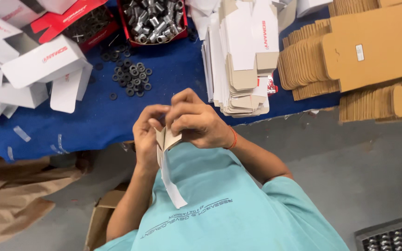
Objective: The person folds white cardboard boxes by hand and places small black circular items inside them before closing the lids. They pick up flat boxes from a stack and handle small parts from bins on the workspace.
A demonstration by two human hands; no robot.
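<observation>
Both hands, the left hand (pixel 146 135) and the right hand (pixel 196 122), pinch 1 flat white-and-tan cardboard carton blank (pixel 166 160) just off the blue tabletop's (pixel 173 79) near edge, fingers closed on its flaps to fold them.

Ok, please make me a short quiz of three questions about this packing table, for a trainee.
1. True or false: the left hand and the right hand both hold the flat carton.
2. Which colour is the cloth on the table? A red, B blue, C green.
3. Fill in: the loose rings on the cloth are ___ in colour.
Key: 1 true; 2 B; 3 black.
</observation>
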